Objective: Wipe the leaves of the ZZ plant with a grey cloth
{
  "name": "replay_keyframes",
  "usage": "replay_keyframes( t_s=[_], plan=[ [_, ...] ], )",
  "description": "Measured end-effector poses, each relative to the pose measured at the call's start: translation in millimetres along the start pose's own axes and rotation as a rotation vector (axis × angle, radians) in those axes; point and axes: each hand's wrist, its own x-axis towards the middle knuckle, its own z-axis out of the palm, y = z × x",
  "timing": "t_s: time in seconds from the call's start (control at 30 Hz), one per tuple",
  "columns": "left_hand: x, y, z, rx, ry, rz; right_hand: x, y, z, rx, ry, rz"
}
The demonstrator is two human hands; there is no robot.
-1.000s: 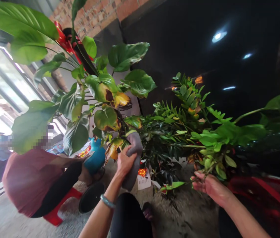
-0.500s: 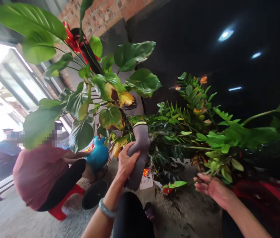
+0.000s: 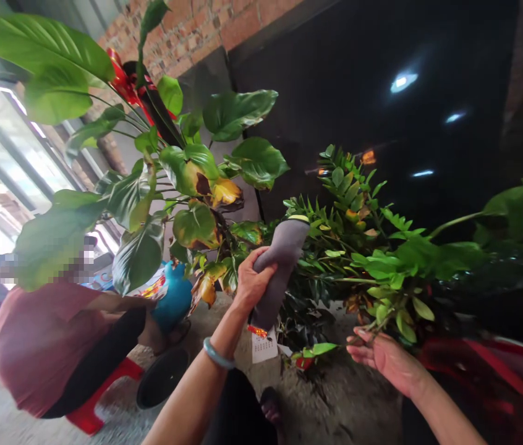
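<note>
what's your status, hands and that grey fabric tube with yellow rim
Left hand gripping grey fabric tube, yellow rim at far end. Right hand loosely open by green leafy stems, contact unclear. Broad-leaved yellowing plant close beside tube.

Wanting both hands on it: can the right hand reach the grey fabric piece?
Probably yes: the right hand looks open, and foliage seems to stand behind the path to the grey fabric piece.

The sock (image 3: 282, 269) looks like matt cloth, the left stool (image 3: 89, 409) smooth plastic, the far wall (image 3: 196, 34) rough brick, the right panel (image 3: 335, 93) glossy, the near bangle (image 3: 217, 354) polished.
</note>
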Motion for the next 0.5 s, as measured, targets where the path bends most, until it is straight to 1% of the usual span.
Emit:
replay_keyframes(
  t_s=[0.03, 0.07, 0.13, 0.2, 0.23, 0.27, 0.3, 0.33, 0.4, 0.47, 0.5],
  plan=[
    [0, -6, 7.3, -0.011, -0.032, -0.024, 0, 1, 0, 0.006, -0.019, -0.004],
    [-5, -13, 13.6, -0.016, -0.095, -0.051, 0, 1, 1, 0.015, -0.037, -0.012],
    [-21, -27, 19.8, -0.004, -0.303, -0.109, 0, 2, 0, 0.03, -0.07, -0.027],
    [-38, -33, 15.8, 0.013, -0.533, -0.164, -2, 1, -2, 0.039, -0.091, -0.024],
    [-44, -32, 10.9, 0.009, -0.605, -0.179, -3, 0, -3, 0.044, -0.1, -0.017],
    [-46, -29, 5.2, -0.004, -0.629, -0.178, -4, -1, -3, 0.052, -0.11, -0.008],
    [-45, -23, -0.3, -0.023, -0.603, -0.165, -4, -1, -4, 0.061, -0.116, -0.001],
    [-40, -16, -4.8, -0.043, -0.532, -0.143, -5, -2, -4, 0.068, -0.119, 0.007],
    [-23, -2, -8.5, -0.074, -0.334, -0.092, -3, -1, -3, 0.067, -0.101, 0.018],
    [-6, 3, -4.5, -0.088, -0.159, -0.065, 1, 2, -2, 0.046, -0.041, 0.017],
    [0, 1, -0.5, -0.091, -0.103, -0.062, 3, 4, -2, 0.03, -0.006, 0.011]
  ],
)
